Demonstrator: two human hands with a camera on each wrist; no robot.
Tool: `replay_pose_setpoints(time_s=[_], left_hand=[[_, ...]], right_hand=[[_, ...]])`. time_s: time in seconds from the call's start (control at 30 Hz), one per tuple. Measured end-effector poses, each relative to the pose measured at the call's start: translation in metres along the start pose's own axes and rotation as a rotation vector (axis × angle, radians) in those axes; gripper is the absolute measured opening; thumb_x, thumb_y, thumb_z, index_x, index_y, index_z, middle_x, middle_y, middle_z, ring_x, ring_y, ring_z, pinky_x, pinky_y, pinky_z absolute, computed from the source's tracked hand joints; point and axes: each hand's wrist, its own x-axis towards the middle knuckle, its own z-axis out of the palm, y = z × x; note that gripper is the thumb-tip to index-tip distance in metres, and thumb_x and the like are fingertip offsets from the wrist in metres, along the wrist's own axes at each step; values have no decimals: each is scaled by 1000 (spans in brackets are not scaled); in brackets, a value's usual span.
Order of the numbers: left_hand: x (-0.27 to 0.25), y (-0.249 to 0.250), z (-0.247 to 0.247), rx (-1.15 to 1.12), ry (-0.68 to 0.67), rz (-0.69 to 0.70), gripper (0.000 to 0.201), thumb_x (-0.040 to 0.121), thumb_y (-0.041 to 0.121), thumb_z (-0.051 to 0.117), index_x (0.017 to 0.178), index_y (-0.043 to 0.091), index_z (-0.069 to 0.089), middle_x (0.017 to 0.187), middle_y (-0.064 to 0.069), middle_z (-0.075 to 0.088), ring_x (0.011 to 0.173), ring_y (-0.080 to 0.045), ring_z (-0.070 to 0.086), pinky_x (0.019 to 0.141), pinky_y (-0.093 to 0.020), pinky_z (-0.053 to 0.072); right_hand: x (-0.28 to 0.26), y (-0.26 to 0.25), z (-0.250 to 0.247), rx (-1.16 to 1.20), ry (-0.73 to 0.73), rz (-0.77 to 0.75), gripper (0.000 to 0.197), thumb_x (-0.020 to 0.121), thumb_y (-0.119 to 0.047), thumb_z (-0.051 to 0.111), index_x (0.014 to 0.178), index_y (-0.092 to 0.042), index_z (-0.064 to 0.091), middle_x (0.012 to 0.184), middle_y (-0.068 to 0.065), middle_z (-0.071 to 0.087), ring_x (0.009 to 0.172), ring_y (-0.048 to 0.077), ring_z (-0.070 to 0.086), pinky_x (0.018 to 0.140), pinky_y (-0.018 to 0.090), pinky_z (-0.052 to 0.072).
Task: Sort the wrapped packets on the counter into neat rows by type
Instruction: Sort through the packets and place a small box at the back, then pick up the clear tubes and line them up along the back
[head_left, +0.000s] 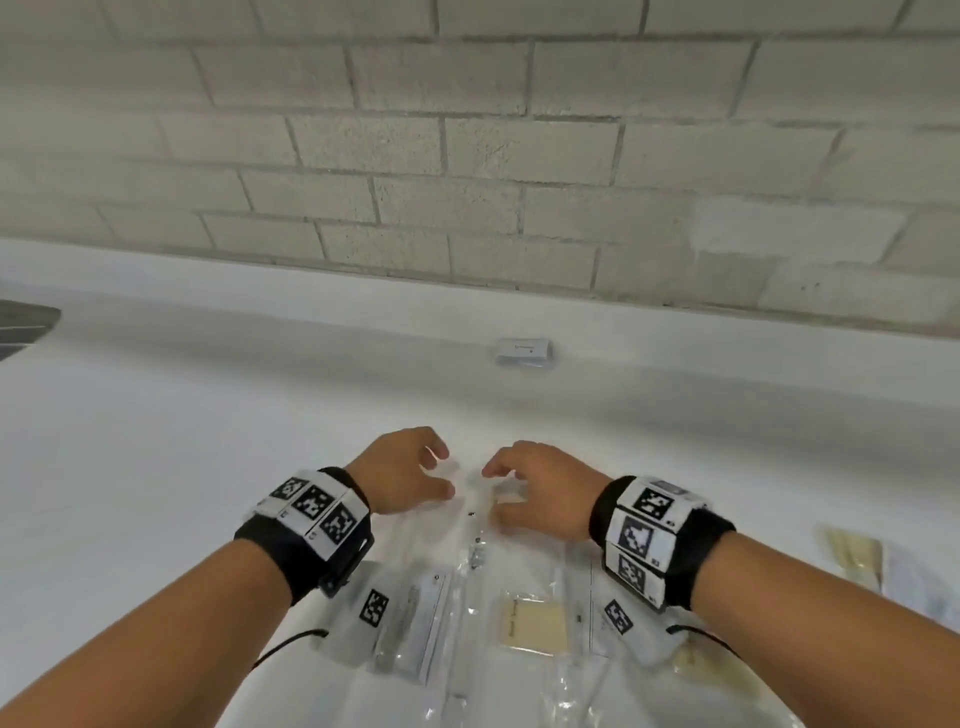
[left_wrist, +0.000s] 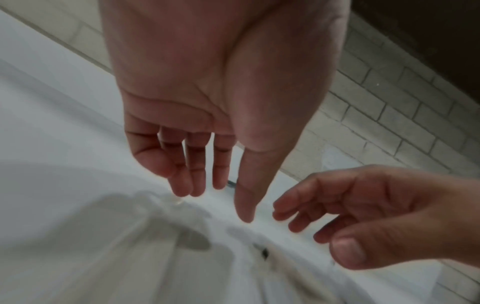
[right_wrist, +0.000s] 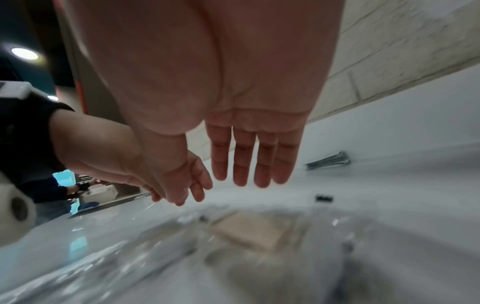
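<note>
The left hand and the right hand hover side by side, palms down, above the far end of a spread of clear plastic wrapped packets on the white counter. Both hands hold nothing: the wrist views show each set of fingers loosely extended and slightly parted, tips pointing down toward the plastic but apart from it. The thumbs turn inward toward each other, which reads as a pose for taking hold of or nudging a packet lying between them, probably to square it into line.

The packets sit close against one another, near the body, some overlapping. 1 clear sleeve holds a flat square beige pad; another beige pad lies under the right palm, blurred. A packet with a white printed paper label lies under the left forearm. Farther right, apart from the cluster, lies a pale yellow wrapped packet, perhaps the start of a separate row. 1 small white rectangular packet rests alone at the back, against the counter's raised rim below the pale brick wall.

No boxes or trays are visible; the wrappers are the only containers.
</note>
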Motion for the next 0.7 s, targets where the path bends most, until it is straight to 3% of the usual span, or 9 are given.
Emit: replay_pose_setpoints(time_s=[0.1, 0.17, 0.27, 0.33, 0.43, 0.5, 0.6, 0.7], left_hand=[[-37, -26, 9, 119, -34, -125, 65, 71, 46, 77, 123, 19, 51, 120, 0, 53, 102, -14, 55, 84, -24, 45], [-54, -38, 16, 135, -33, -197, 78, 67, 51, 77, 129, 19, 43, 125, -2, 43, 110, -18, 53, 89, -27, 47], [-70, -47, 23, 37, 65, -243, 79, 69, 42, 80, 131, 15, 38, 128, -6, 39, 106, -22, 55, 83, -28, 49], [-74, -53, 26, -83, 139, -268, 79, 68, 36, 83, 130, 12, 40, 127, -9, 47, 106, -25, 58, 84, -31, 52], [-75, -63, 31, -293, 198, -335, 69, 66, 25, 86, 122, 10, 48, 115, -9, 62, 104, -27, 64, 91, -38, 54], [-77, -67, 33, -389, 219, -353, 57, 66, 19, 86, 112, 9, 55, 100, -9, 68, 90, -27, 70, 85, -38, 57], [-82, -65, 38, -416, 229, -301, 33, 72, 15, 82, 95, 9, 58, 79, -6, 67, 62, -22, 66, 58, -25, 52], [-84, -55, 46, -275, 268, -183, 20, 77, 18, 76, 86, 16, 59, 79, 1, 61, 72, -19, 60, 65, -25, 48]], right_hand=[[-4, -13, 29, -77, -42, 56, 62, 87, -39, 60, 143, -27, 36, 143, 0, 41, 132, 21, 37, 108, 39, 36], [-4, -14, 41, -117, -51, 128, 63, 86, -43, 58, 143, -28, 36, 144, 0, 40, 132, 22, 37, 107, 42, 37], [-2, -13, 45, -122, -20, 156, 62, 84, -42, 62, 140, -26, 41, 141, 0, 42, 130, 22, 40, 105, 41, 39], [-2, -15, 45, -115, 56, 159, 61, 82, -35, 66, 138, -26, 43, 140, -1, 41, 129, 22, 38, 104, 39, 40], [-5, -27, 42, -158, 177, 145, 43, 86, -22, 59, 128, -20, 50, 127, 2, 46, 120, 23, 44, 92, 33, 45], [-11, -40, 43, -144, 170, 185, 31, 88, -28, 54, 116, -14, 54, 116, 4, 54, 105, 23, 55, 80, 30, 46], [-17, -53, 51, -193, 50, 306, 48, 83, -43, 62, 117, -11, 50, 110, 4, 61, 91, 21, 59, 68, 29, 46], [-19, -54, 59, -64, 66, 382, 59, 80, -32, 70, 126, -8, 42, 116, 7, 59, 99, 24, 62, 74, 32, 51]])
